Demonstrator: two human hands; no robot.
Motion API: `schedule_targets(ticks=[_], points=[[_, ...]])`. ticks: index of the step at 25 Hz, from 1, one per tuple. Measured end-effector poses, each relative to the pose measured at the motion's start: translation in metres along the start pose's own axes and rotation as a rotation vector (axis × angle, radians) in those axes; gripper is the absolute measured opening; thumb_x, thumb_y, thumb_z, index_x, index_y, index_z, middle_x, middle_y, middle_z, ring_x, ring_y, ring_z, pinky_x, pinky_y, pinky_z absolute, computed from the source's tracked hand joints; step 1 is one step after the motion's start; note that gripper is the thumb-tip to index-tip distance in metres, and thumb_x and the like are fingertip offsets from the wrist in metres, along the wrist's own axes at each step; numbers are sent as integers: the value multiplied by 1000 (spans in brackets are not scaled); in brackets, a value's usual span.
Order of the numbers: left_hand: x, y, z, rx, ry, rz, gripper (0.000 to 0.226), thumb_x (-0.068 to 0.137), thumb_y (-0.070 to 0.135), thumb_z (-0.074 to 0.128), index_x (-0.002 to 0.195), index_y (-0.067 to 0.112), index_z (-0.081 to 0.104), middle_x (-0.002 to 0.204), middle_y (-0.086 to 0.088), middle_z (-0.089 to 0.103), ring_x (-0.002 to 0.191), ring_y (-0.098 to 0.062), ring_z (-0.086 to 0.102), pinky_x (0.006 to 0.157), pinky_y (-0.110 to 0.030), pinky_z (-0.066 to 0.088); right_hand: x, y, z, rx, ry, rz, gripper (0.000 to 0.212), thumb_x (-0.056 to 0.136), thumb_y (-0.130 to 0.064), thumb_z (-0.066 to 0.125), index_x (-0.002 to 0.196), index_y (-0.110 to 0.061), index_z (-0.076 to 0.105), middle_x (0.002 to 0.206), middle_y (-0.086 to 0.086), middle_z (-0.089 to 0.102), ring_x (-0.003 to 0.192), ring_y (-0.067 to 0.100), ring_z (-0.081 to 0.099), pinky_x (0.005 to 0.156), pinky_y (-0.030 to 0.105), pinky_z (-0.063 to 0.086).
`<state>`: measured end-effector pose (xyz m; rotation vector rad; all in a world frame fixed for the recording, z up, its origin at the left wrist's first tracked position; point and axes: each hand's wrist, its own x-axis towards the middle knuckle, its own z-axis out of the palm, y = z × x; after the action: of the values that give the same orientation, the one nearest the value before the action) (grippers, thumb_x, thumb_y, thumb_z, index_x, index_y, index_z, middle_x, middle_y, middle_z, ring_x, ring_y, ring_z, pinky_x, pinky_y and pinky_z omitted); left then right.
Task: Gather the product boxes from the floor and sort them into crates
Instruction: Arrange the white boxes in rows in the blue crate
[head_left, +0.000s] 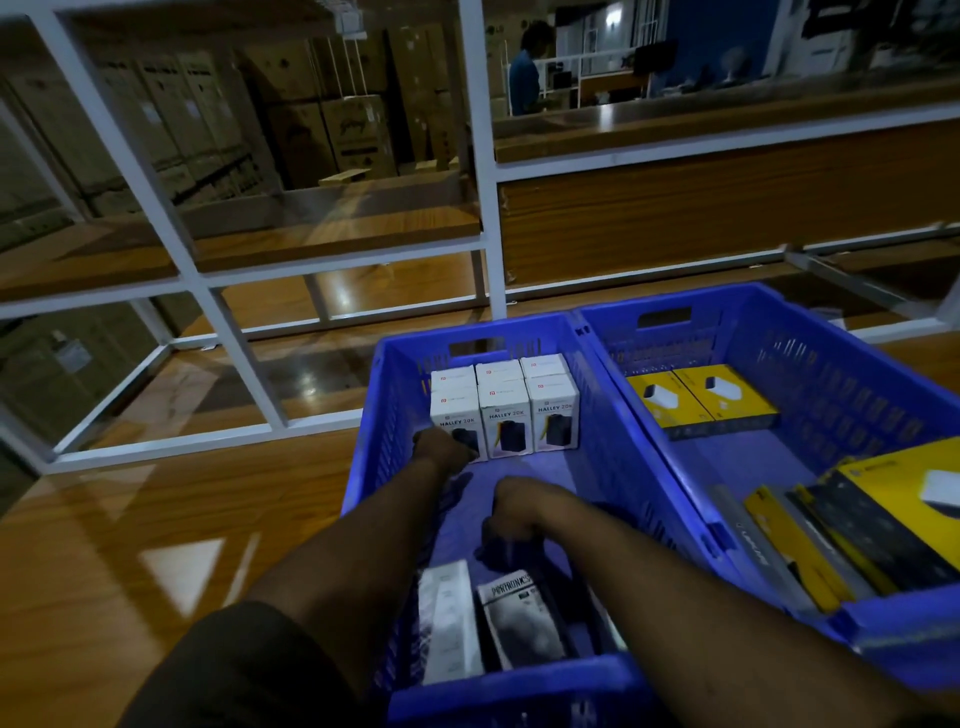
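At the near edge of the left blue crate (363, 467), two white-and-black product boxes (488, 623) are lying flat, their long axes running from the near wall toward the far wall. Just beyond them the right hand (511, 525) is hovering over the crate floor, fingers curling downward; blur is hiding whether it is gripping anything, so I cannot tell. Farther in, the left hand (441, 449) is touching the front of the leftmost white Halley box (457, 431), one of a block of standing boxes packed against the far wall. The right hand is nearer the flat boxes, which lie directly behind it. The right blue crate (857, 364) is holding yellow boxes (701, 400).
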<state>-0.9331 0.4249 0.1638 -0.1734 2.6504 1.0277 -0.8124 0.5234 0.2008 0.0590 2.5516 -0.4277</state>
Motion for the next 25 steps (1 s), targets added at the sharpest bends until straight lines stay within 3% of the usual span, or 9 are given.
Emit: schedule_targets(ticks=[4, 6, 9, 11, 14, 17, 20, 22, 25], points=[[-38, 6, -10, 71, -67, -14, 64, 86, 25, 75, 135, -5, 47, 131, -20, 57, 118, -33, 58, 100, -39, 49, -10, 10, -14, 54, 71, 0, 30, 88, -25, 64, 106, -2, 59, 101, 15, 62, 79, 27, 58, 62, 31, 49], [-58, 6, -7, 19, -161, -50, 49, 87, 24, 75, 121, -7, 56, 100, -18, 64, 87, -29, 64, 85, -38, 53, -17, 22, -26, -40, 85, 17, 25, 88, -24, 65, 81, -2, 56, 82, 14, 59, 65, 26, 55, 52, 31, 46], [-88, 10, 5, 40, -291, -29, 28, 89, 23, 73, 82, 0, 59, 68, -11, 61, 56, -20, 56, 62, -32, 55, -28, 41, -35, -261, -94, 83, 33, 90, -30, 67, 69, -5, 58, 51, 3, 60, 54, 18, 51, 64, 35, 51], [-100, 20, 12, 155, -298, 63, 31, 87, 30, 74, 78, 2, 64, 70, -8, 67, 53, -15, 56, 53, -23, 52, -32, 46, -34, -346, -225, 114, 32, 89, -35, 68, 79, -5, 61, 71, 6, 64, 59, 20, 54, 63, 36, 52], [-109, 32, 21, 290, -355, 157, 36, 86, 32, 73, 99, -2, 74, 97, -13, 76, 68, -20, 62, 71, -30, 55, -32, 43, -23, -418, -354, 143, 38, 87, -44, 67, 102, -9, 65, 109, 8, 61, 91, 25, 60, 91, 39, 52], [-111, 29, 28, 238, -378, 154, 30, 91, 15, 66, 107, -10, 70, 103, -22, 72, 84, -28, 68, 76, -37, 54, -35, 37, -16, -379, -387, 170, 60, 91, -48, 60, 134, -6, 54, 134, 10, 58, 108, 24, 58, 88, 34, 45], [-106, 15, 29, 190, -383, 170, 30, 94, 10, 63, 111, -14, 67, 113, -26, 69, 71, -22, 63, 81, -36, 55, -38, 37, -16, -390, -411, 118, 63, 92, -48, 59, 135, -2, 52, 131, 11, 57, 106, 26, 56, 87, 34, 44], [-100, 7, 27, 198, -360, 202, 26, 93, 14, 66, 106, -8, 70, 106, -23, 71, 66, -18, 62, 80, -32, 57, -35, 36, -15, -400, -411, 95, 57, 93, -45, 60, 130, -2, 56, 127, 11, 59, 99, 25, 55, 88, 34, 45], [-97, 3, 23, 208, -310, 243, 17, 89, 20, 72, 102, 11, 66, 96, -12, 70, 51, 1, 61, 52, -11, 51, -28, 36, -11, -423, -373, 62, 39, 96, -41, 54, 98, -3, 64, 98, 12, 63, 79, 26, 58, 78, 34, 47]])
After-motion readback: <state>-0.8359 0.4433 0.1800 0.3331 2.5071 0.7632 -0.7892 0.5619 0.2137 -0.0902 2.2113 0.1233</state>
